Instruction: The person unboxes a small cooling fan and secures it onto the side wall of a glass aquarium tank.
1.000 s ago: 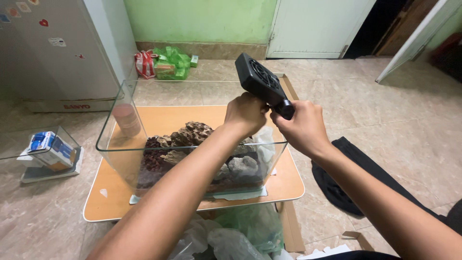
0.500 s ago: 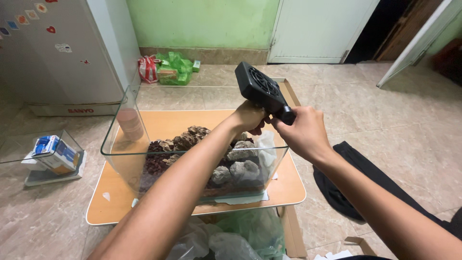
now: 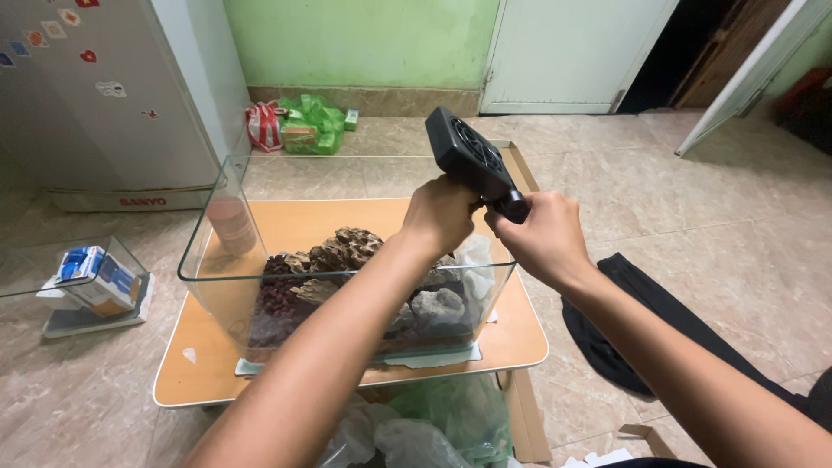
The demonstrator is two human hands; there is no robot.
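A black box-shaped fan unit with a round grille is held up over the right rim of a clear glass tank. My left hand grips its lower end from the left. My right hand pinches a dark knob or clamp at its base from the right. Inside the tank lie brown driftwood, grey stones and dark reddish gravel. The tank stands on a low orange-topped table.
A small glass box with a blue-and-white carton sits on the tiled floor at left. Green and red bags lie by the far wall, next to a grey fridge. Black cloth lies at right; plastic bags are under the table.
The view has shifted slightly and both hands with the black fan unit sit a little lower over the tank's right rim. Both hands keep their hold.
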